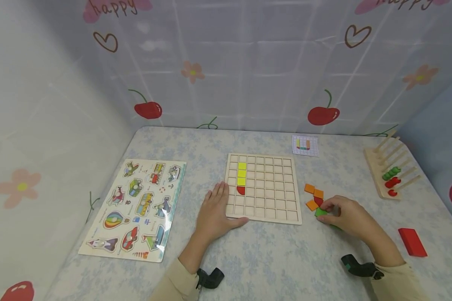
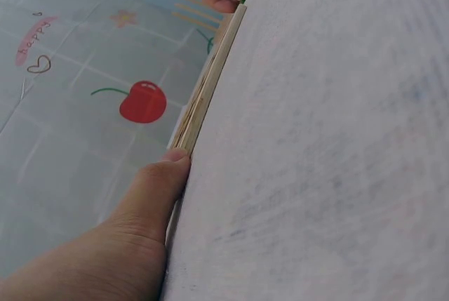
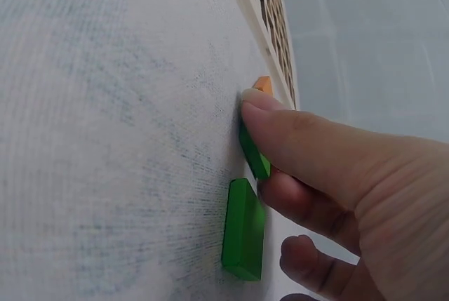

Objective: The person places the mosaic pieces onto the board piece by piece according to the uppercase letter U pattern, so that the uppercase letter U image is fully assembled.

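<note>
As left hand (image 1: pixel 214 214) lies outstretched, right hand (image 1: pixel 345 214) curled, pinching block (image 1: pixel 319 212)

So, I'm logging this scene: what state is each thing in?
Grid board, partly filled
Left hand, fingers straight, touching grid board
Right hand, pinching a green piece
Other green piece, loose
Yellow squares, slotted in
Red piece, slotted in
Other red piece, loose
Orange squares, loose
Pattern card, face up
Picture puzzle, face up
Peg rack, partly beaded
Red block, flat
</note>
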`<state>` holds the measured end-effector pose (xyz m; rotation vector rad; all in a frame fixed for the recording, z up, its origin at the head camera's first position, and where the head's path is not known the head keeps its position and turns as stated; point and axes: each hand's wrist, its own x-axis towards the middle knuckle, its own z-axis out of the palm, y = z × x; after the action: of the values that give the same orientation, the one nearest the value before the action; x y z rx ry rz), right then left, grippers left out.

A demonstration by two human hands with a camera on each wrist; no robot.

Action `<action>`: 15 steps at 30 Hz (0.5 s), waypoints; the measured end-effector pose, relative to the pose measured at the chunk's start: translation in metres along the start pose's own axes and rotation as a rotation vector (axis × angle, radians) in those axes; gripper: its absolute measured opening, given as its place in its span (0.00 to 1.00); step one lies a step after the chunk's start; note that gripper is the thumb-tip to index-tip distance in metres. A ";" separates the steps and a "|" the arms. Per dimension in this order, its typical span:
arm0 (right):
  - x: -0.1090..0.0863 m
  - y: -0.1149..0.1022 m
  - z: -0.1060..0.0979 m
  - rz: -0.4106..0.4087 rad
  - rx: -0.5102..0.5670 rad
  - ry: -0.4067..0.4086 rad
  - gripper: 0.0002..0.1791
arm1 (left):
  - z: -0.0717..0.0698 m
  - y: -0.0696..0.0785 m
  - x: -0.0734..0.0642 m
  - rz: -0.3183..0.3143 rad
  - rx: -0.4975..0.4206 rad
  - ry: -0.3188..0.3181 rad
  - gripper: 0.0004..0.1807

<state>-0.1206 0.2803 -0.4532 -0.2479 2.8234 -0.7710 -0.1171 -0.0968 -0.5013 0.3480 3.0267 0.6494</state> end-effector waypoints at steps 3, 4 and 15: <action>0.001 0.001 0.001 -0.004 0.016 -0.007 0.16 | 0.001 0.000 0.000 0.000 0.005 0.001 0.69; 0.001 0.001 0.001 -0.006 0.022 -0.009 0.16 | 0.001 0.000 0.000 0.000 0.007 0.000 0.69; 0.002 0.003 -0.006 -0.009 0.098 -0.061 0.15 | -0.001 0.000 0.000 0.004 0.001 0.007 0.69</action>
<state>-0.1244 0.2850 -0.4504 -0.2633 2.7205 -0.8858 -0.1169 -0.0970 -0.5004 0.3528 3.0335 0.6505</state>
